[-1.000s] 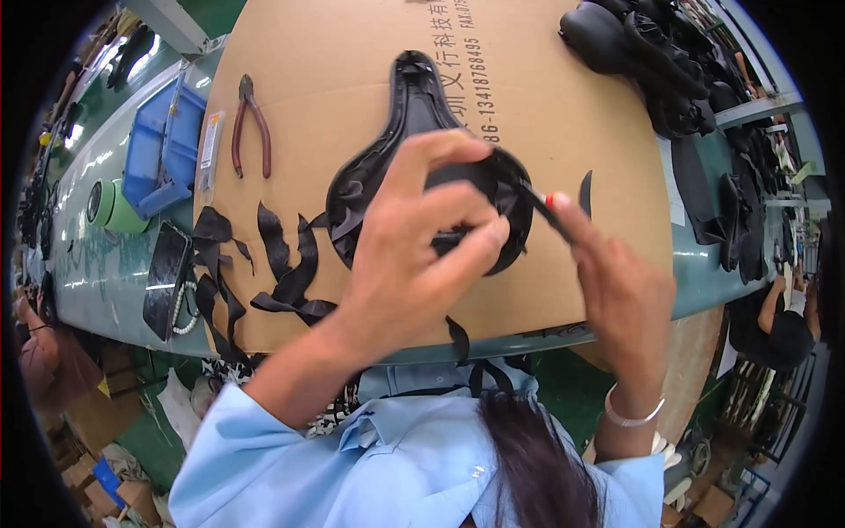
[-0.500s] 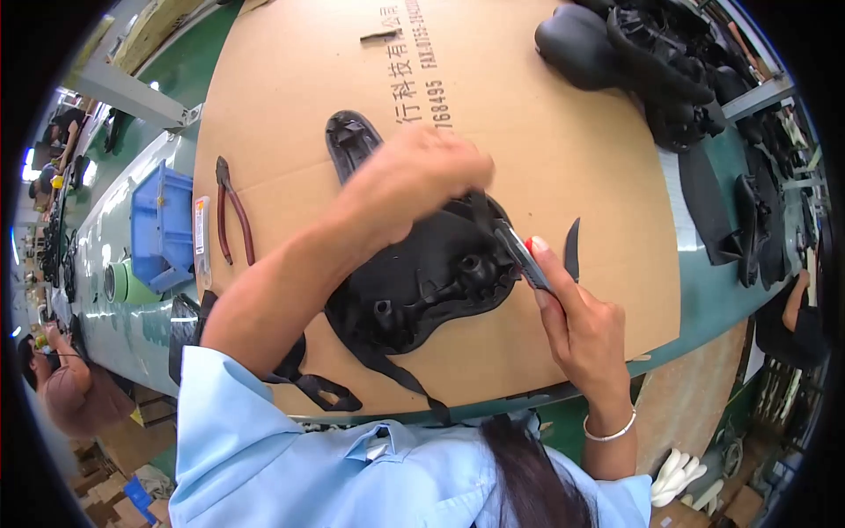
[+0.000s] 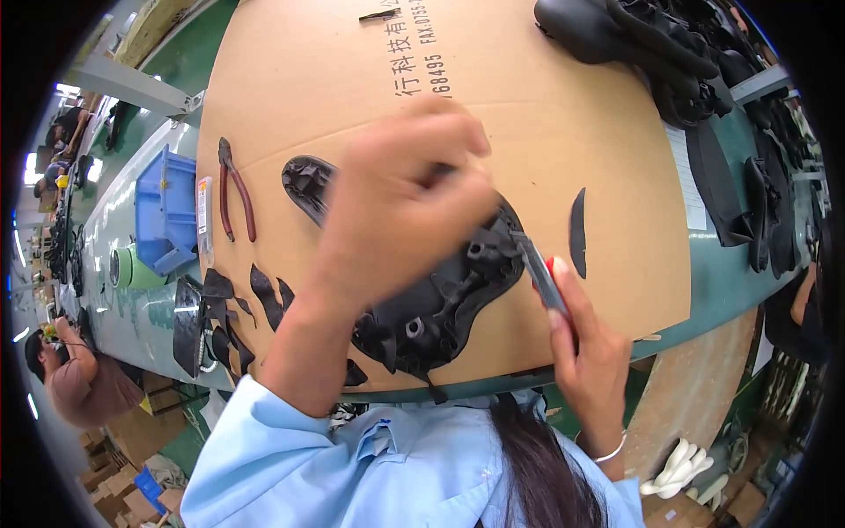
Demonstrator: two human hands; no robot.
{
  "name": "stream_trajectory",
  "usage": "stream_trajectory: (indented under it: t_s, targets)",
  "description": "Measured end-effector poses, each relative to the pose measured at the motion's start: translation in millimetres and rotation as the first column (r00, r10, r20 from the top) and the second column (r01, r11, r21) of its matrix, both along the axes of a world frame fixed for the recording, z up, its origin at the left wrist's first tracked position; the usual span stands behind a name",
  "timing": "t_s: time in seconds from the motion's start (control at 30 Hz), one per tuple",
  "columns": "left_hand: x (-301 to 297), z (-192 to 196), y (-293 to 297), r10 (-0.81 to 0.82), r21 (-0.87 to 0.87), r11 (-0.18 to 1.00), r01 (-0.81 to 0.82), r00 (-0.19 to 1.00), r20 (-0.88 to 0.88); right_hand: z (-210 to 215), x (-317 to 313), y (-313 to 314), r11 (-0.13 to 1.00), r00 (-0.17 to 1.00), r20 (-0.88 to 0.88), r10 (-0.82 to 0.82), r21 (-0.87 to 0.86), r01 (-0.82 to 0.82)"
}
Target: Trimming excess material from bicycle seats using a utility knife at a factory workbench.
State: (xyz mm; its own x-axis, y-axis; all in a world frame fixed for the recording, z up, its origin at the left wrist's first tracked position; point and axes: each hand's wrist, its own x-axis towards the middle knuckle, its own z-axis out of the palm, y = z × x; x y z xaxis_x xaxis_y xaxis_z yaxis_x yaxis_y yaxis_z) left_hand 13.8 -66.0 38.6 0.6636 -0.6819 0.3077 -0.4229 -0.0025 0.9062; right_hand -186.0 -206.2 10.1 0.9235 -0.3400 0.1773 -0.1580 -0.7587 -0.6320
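A black bicycle saddle (image 3: 444, 295) lies underside up on the cardboard, its narrow nose pointing to the far left. Over its middle, my left hand (image 3: 400, 198) is raised in a fist and smeared by motion, hiding part of the saddle. A dark patch shows at the curled fingers, but what they hold I cannot make out. My right hand (image 3: 594, 356) grips a utility knife (image 3: 547, 286) with a red slider. The knife's tip is at the saddle's right rim, by the bunched black cover edge. Right of the knife lies a curved black scrap (image 3: 577, 233).
Red-handled pliers (image 3: 236, 194) lie at the left beside a blue bin (image 3: 167, 211). Several black offcuts (image 3: 229, 321) are scattered near my left forearm. More black saddles (image 3: 616, 35) are piled at the far right of the cardboard (image 3: 519, 141). A person (image 3: 84, 374) sits at the left.
The saddle has turned, its nose shifting left and nearer to me. My left hand has risen above it. The knife has moved slightly nearer and right, still at the saddle's rim.
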Motion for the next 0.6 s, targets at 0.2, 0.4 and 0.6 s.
stream_trajectory:
  t_s: [0.2, 0.4, 0.6]
  targets:
    - [6.2, -17.6, -26.5, -0.12, 0.396, 0.913, -0.097, 0.865, 0.487, 7.6, 34.8, -25.0, 0.994, 0.987, -0.121, 0.102, 0.051, -0.096]
    - [22.6, -14.6, -34.7, -0.038, -0.174, 0.984, -0.032, 0.92, -0.389, -10.1, 14.2, 26.4, 0.922, 0.99, -0.129, -0.055, 0.374, 0.1]
    - [44.4, -12.8, 6.1, -0.718, -0.81, 0.587, 0.015, 0.472, -0.512, 17.4, -1.5, 16.0, 0.993, 0.977, -0.178, 0.121, 0.03, -0.117]
